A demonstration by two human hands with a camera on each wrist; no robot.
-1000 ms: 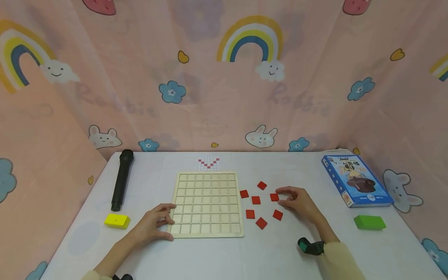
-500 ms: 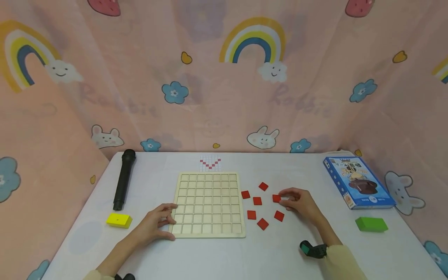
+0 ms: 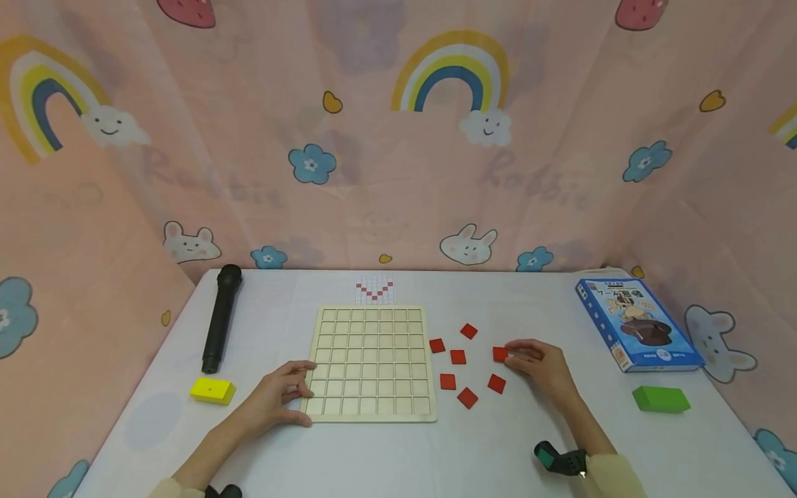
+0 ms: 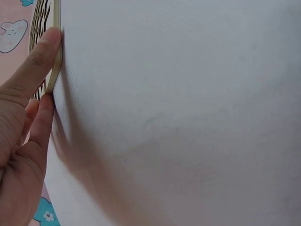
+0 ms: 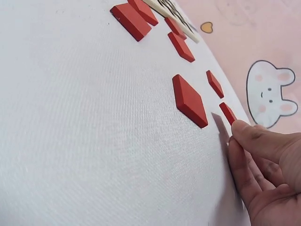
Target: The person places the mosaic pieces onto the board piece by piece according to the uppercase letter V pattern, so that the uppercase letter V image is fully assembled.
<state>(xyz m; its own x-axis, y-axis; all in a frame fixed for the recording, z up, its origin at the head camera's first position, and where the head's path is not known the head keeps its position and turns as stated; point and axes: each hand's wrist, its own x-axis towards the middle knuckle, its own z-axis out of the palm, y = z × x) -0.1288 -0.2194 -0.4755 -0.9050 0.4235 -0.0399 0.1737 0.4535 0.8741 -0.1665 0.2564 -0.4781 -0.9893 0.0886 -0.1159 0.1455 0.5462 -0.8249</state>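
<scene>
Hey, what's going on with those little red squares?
Someone's right hand is pinching one red tile. Their left hand touches the left edge of a wooden grid board, which has no tiles on it yet. Six more red tiles lie loose on the white table beside it.

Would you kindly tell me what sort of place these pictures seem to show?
It looks like a small tabletop play or activity corner, probably indoors: a white table with a pink cartoon-printed cloth around it, holding a gridded board and red square tiles.
</scene>
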